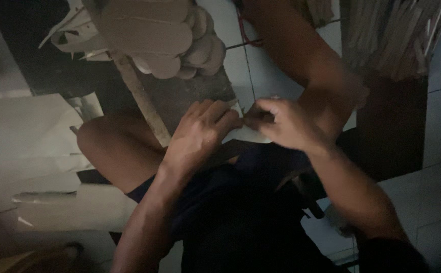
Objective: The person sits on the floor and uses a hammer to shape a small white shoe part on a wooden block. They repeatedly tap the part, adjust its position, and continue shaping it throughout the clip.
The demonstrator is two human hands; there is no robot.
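Note:
I am seated on the floor with bare knees up. My left hand [197, 134] lies palm down, fingers spread, on a pale flat piece [246, 132] that rests on a dark board [190, 93] between my legs. My right hand [283, 124] meets it from the right, fingers pinched together on the edge of the same pale piece, perhaps around a small dark tool; the dim, blurred view does not let me tell. A dark strap or strip [230, 151] runs under both hands across my lap.
A stack of pale sole-shaped cutouts [155, 35] lies at the top. A wooden strip [142, 96] runs diagonally beside my left knee [109, 144]. Pale sheets [23, 136] cover the floor at left. Bundled light strips [397, 35] stand top right, with grey floor tiles [433, 197] to the right.

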